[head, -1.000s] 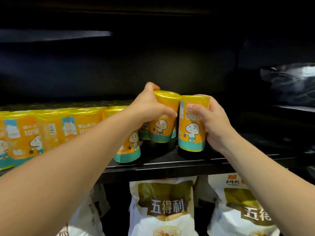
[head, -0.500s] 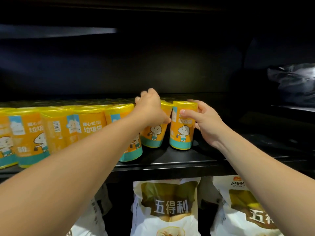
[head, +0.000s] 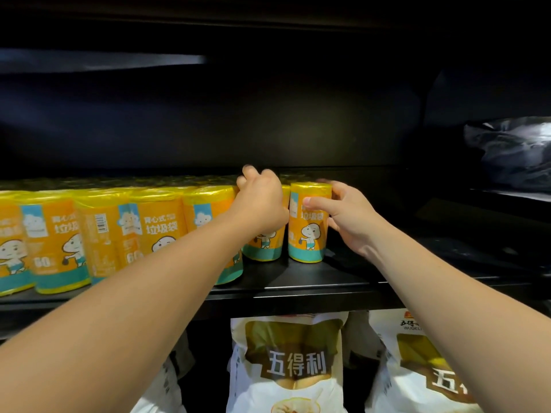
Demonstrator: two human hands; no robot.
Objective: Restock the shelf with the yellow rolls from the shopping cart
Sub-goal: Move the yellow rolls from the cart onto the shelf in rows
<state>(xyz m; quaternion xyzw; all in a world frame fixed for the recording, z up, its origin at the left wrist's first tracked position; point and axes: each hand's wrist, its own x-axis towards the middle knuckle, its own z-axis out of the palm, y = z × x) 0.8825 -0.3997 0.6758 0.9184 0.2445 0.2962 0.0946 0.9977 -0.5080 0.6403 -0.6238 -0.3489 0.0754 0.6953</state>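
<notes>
While two yellow rolls stand upright at the open end of the shelf [head: 313,286], each is steadied by a hand so that it settles square against the stock already there. The right-hand roll [head: 308,223] sits at the end of the line, its cartoon label facing out, and the right hand [head: 347,219] wraps it from about three o'clock, thumb across the front and fingers round the far side; that reads as a light grasp, kept on to stop a tall, narrow roll from tipping as it is nudged home. Just beside it at nine o'clock stands the second roll [head: 264,245], mostly hidden behind the left hand [head: 261,202], which is curled over its top and upper front; the hand seems closed on the roll, though how firmly cannot be told. Both rolls appear to rest on the shelf board, set a little deeper than the front row [head: 98,234] that runs off toward nine o'clock, packed side by side with labels forward, which is likely why these two are being lined up the same way. Toward three o'clock the shelf lies bare and dark, leaving room for more. Further out at two o'clock a dark, shiny bundle [head: 512,150] lies on a neighbouring shelf. Down at six o'clock, white bags with green panels [head: 293,365] stand on the level below. No shopping cart shows.
</notes>
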